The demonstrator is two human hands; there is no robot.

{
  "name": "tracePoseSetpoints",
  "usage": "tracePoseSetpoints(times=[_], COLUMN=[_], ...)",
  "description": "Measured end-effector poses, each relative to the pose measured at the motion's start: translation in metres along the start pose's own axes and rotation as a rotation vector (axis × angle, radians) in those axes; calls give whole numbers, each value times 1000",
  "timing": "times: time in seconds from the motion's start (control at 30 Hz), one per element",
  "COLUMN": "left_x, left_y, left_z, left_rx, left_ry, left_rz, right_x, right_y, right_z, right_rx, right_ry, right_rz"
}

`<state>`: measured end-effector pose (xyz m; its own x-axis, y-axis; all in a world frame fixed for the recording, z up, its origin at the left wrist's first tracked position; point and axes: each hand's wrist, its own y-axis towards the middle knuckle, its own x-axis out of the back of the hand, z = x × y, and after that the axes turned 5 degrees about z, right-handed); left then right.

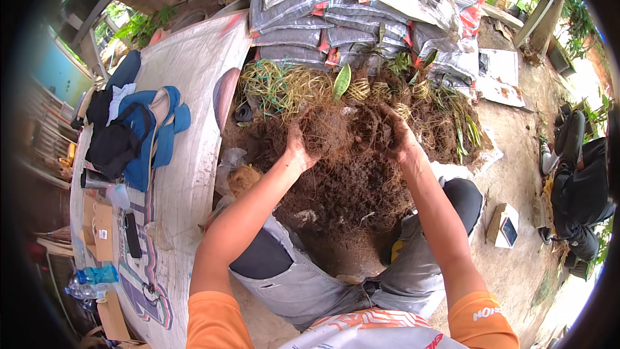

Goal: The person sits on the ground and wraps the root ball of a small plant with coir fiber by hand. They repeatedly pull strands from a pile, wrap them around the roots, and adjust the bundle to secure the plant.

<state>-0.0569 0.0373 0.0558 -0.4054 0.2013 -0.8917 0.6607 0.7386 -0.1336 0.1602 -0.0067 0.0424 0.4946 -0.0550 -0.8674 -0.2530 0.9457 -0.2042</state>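
My left hand (299, 144) cups a clump of brown root fibres (330, 132), its fingers dirty and partly hidden by the strands. Facing it, my right hand (401, 136) curls around a darker mass of soil and roots (372, 128). Loose strands hang between the two, so I cannot tell whether they are one piece. Below them, a heap of dark soil (344, 189) lies between my knees. A variegated snake plant leaf (342, 81) stands upright just beyond the hands, its base hidden.
Stacked filled sacks (353, 29) rise behind a tangle of green-yellow strips (286, 82) and several wrapped root balls (380, 90). At left, a covered table (189, 121) bears a blue bag (162, 131) and a phone (131, 235). A person (581, 194) sits at right.
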Motion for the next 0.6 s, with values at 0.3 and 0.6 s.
tracePoseSetpoints(times=[0.3,0.6], left_x=[14,20], left_y=[9,8], left_z=[-9,-15], left_rx=[-55,-65], left_ry=[46,65], left_rz=[-25,-22], right_x=[40,92], right_y=[33,55], right_z=[1,1], right_rx=[151,211], right_ry=[-961,-1155], right_rz=[-419,-423])
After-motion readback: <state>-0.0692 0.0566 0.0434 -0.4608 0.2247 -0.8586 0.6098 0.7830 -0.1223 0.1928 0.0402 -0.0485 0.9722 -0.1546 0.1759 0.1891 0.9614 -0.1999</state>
